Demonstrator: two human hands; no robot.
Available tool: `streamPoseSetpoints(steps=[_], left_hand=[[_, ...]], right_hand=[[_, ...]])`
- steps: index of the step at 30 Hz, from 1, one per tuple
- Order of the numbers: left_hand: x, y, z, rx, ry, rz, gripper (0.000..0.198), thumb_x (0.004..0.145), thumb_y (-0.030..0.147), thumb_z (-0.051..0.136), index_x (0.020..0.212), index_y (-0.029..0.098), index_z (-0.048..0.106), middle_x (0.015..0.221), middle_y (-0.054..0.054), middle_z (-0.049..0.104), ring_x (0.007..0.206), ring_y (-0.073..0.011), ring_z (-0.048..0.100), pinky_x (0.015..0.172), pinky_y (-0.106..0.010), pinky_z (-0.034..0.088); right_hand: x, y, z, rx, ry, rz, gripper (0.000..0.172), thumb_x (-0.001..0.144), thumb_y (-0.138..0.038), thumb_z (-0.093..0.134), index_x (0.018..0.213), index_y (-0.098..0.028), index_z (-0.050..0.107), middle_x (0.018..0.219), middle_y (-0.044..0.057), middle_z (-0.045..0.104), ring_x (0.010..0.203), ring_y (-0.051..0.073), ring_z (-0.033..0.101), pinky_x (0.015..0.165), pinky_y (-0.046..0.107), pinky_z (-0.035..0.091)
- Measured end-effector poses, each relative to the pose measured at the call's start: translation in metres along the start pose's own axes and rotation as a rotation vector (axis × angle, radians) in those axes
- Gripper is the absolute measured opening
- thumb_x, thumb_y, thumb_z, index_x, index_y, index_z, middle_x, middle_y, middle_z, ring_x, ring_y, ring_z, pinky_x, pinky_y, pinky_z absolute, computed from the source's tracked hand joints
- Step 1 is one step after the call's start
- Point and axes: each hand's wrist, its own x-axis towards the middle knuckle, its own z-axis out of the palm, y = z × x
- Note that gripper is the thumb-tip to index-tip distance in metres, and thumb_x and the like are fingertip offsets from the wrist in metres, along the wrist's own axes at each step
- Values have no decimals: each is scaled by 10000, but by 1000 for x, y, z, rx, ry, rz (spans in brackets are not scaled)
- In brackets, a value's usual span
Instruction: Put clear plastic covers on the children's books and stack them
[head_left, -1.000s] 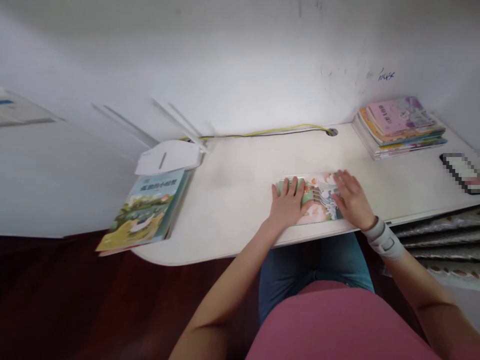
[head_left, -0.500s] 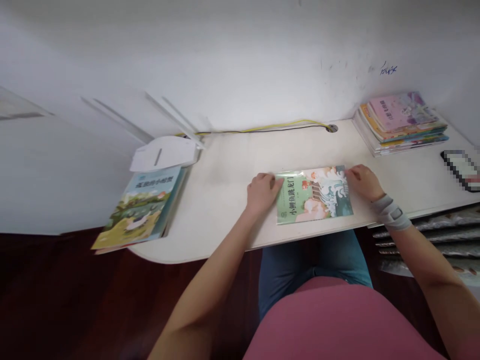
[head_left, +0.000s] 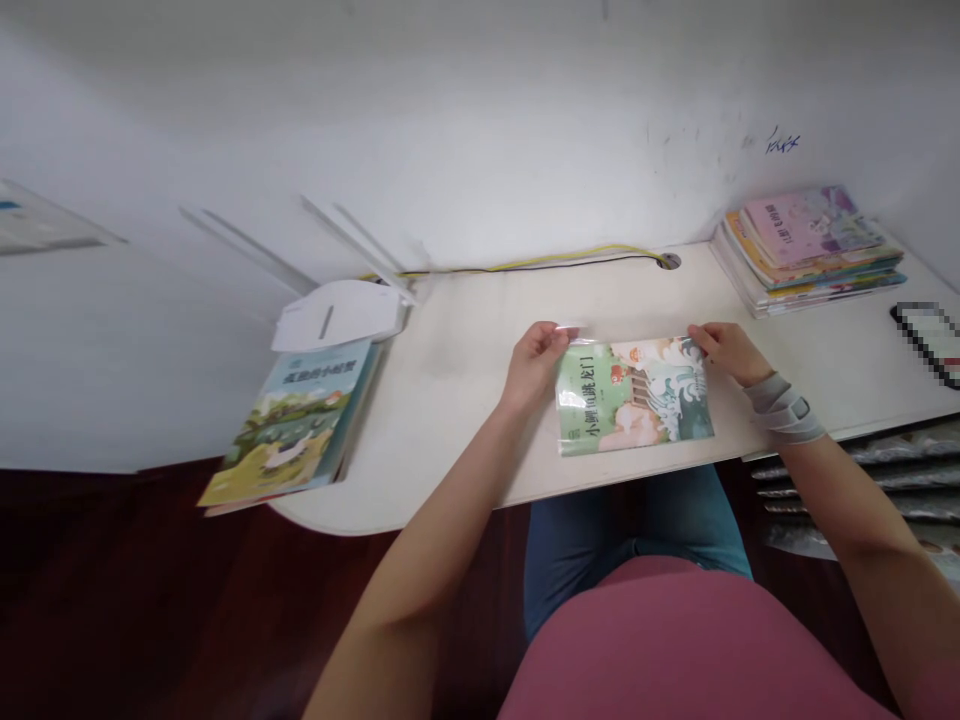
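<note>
A picture book (head_left: 637, 400) with a green, peach and teal front lies near the front edge of the white desk (head_left: 465, 420), its title running sideways. Clear, shiny plastic film (head_left: 574, 331) catches the light above its upper left corner. My left hand (head_left: 534, 362) is closed in a pinch on that film, thumb and forefinger at the corner. At the opposite upper corner, my right hand (head_left: 729, 350) pinches the book's edge; whether film is also between those fingers cannot be made out. A grey band (head_left: 784, 408) wraps my right wrist.
Left on the desk stands a white router (head_left: 337, 315) with raised antennas, and books (head_left: 292, 430) overhang the edge before it. A book stack (head_left: 814, 245) stands back right, near a blurred-out phone (head_left: 930, 340). A yellow cable (head_left: 555, 261) runs along the wall into a hole.
My left hand has gone up from the book's left side to its upper corner, where the film now lifts. My right fingers have closed at the other upper corner. The view has shifted slightly.
</note>
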Motion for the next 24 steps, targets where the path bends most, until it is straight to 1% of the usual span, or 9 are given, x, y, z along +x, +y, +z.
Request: streamPoseSetpoints(steps=[2,4,5,8,11,14,18,22,24], left_hand=[[1,-1,-1,171,1,30,269,738,429,661,828,218,521,956,-29,682,847,-166,609,785,-303,450],[3,-2,-4,429,12,34,210,776,401,608,829,215,525,924,-21,669,814,-162,591,776,-303,441],[5,-2,-5,561,13,22,190,783,388,594,828,214,530,898,-18,662,794,-163,583,763,-304,439],[6,0,-6,877,-4,-31,150,800,362,568,806,214,546,844,-20,655,763,-179,578,729,-314,438],[4,1,-2,1154,-8,0,122,834,314,521,790,212,570,836,-48,672,815,-220,596,767,-350,432],[0,1,6,1406,-22,91,171,878,271,443,853,198,595,868,-91,684,888,-266,600,829,-403,399],[-1,-2,10,1554,-25,145,263,901,220,352,965,174,603,927,-135,686,940,-284,599,856,-424,362],[-5,3,13,1559,-11,87,317,907,183,319,1062,129,591,937,-166,685,976,-309,599,888,-461,356],[-13,8,23,1550,19,108,374,910,137,292,1180,104,549,1065,-193,664,1094,-314,565,967,-491,323]], right_hand=[[2,2,2,129,-65,7,427,748,-571,550,672,-162,645,606,10,621,593,145,536,607,286,409],[5,4,7,198,-41,7,338,715,-492,599,763,-164,665,713,25,670,659,157,575,661,299,446],[6,5,10,162,-8,5,291,715,-444,602,768,-164,659,747,36,678,683,163,585,680,307,455],[5,3,20,-209,88,-23,153,766,-292,541,764,-168,632,796,70,674,723,184,585,696,317,447],[-1,-4,29,-606,105,-76,187,846,-202,439,881,-163,618,854,113,661,776,220,575,679,319,421],[-5,-12,36,-824,69,-137,211,889,-202,400,975,-134,581,926,165,638,862,262,562,679,332,411],[1,-18,41,-934,13,-177,207,888,-201,431,1038,-105,538,978,198,613,936,298,545,708,356,415],[9,-17,44,-924,10,-176,231,894,-166,404,1073,-80,522,988,205,611,956,300,553,739,359,422],[11,-14,45,-908,26,-189,245,901,-161,375,1071,-68,525,981,208,612,957,301,554,757,367,424]])
